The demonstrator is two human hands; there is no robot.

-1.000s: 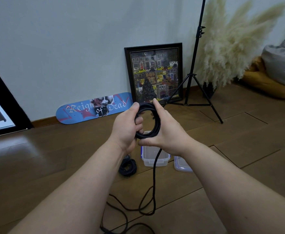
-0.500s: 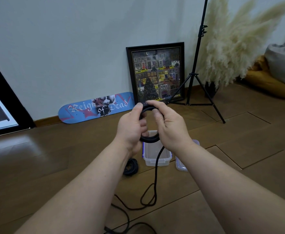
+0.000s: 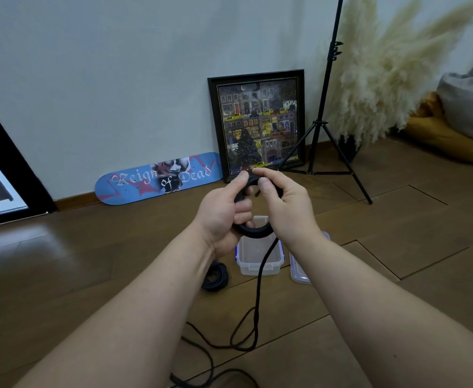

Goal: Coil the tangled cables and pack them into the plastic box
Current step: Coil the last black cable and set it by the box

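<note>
Head cam: both hands, left [image 3: 224,217] & right [image 3: 285,208], grip coil [image 3: 257,232]. Loose tail hangs down to floor. Box [image 3: 259,264] sits below.

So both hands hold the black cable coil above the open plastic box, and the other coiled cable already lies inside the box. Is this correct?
Not quite. In the head view the left hand and right hand do hold the black cable coil above the open plastic box, but the other coiled cable lies on the floor just left of the box, not inside it.
</note>
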